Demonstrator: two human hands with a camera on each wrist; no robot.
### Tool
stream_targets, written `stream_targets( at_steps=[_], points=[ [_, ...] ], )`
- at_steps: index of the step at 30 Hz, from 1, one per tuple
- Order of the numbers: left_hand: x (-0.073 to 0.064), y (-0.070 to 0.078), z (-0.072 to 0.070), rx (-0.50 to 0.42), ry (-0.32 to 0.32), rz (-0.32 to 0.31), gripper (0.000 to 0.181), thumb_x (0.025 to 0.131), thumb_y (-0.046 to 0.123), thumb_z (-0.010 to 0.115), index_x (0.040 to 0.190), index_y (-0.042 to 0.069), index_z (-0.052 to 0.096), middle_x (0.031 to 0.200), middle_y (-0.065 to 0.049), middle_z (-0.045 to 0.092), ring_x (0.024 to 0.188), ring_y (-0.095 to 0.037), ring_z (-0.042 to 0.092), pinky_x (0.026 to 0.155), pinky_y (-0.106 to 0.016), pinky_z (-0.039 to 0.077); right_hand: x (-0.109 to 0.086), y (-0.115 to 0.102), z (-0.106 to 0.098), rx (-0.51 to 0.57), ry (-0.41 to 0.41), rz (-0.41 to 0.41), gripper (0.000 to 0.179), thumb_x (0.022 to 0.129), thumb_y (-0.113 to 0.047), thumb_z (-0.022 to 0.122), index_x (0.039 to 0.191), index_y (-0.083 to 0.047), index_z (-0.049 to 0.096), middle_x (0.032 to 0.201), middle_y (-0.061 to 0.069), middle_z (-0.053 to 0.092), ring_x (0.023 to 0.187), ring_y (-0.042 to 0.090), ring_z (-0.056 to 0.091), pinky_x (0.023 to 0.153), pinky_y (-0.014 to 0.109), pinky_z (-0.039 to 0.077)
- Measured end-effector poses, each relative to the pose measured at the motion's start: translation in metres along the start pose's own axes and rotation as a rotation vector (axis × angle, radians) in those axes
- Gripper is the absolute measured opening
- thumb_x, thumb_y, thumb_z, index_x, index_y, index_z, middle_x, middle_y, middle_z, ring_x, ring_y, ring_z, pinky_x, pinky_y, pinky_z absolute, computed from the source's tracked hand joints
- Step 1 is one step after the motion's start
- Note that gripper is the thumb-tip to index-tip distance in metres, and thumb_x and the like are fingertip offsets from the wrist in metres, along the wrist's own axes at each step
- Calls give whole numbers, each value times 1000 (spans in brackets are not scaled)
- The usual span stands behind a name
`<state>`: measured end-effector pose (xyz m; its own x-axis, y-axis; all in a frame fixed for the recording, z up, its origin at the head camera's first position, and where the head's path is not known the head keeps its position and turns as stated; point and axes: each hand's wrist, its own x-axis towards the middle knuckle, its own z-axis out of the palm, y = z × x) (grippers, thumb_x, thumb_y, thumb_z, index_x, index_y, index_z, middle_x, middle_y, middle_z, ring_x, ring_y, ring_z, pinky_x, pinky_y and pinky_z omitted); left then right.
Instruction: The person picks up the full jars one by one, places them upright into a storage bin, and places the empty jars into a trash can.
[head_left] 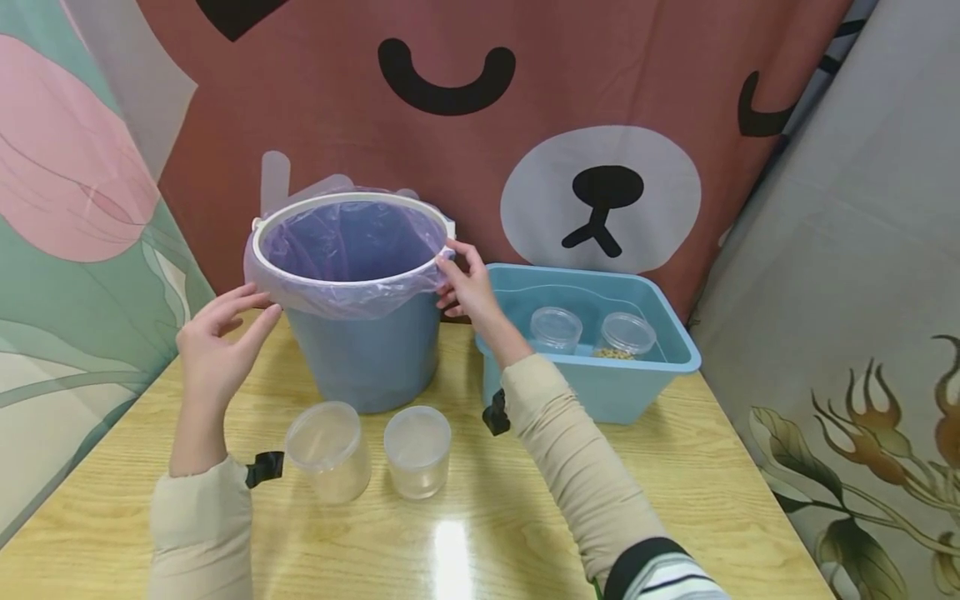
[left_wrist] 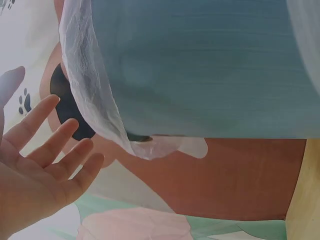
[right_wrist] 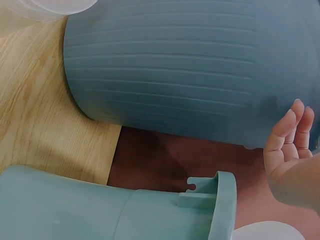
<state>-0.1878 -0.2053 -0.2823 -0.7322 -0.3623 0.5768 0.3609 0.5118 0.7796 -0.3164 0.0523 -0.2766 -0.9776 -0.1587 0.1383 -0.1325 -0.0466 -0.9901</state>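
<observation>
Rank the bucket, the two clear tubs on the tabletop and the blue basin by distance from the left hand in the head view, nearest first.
1. Bucket, just to the right of the left hand.
2. Larger tub, in front of the bucket.
3. Smaller tub, right of the larger one.
4. Blue basin, far right.

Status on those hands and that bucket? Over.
Left hand empty beside the bucket; right hand at its white rim. Purple liner hangs down the outside. Two tubs in front, not blocking the hands.
</observation>
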Motion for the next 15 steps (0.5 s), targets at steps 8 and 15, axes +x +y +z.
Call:
stream_targets(
  at_steps=[8,15],
  points=[
    [-19,-12,-4,-26,-26,-6,27,79,9,68,102,-4,65,107,8,61,100,-1,50,75,-14,40,1,0,0,-7,2,-7,45,89,-27,55,131,-23,40,60,10,51,42,16,52,43,31,44],
    [-34,-25,-1,-46,-37,-9,23,79,4,66,100,-6,65,104,8,62,99,-1,51,74,-12,42,1,0,-1,-7,-1,0,44,89,-28,55,131,-25,40,60,8,51,41,16,52,42,30,43]
  ],
)
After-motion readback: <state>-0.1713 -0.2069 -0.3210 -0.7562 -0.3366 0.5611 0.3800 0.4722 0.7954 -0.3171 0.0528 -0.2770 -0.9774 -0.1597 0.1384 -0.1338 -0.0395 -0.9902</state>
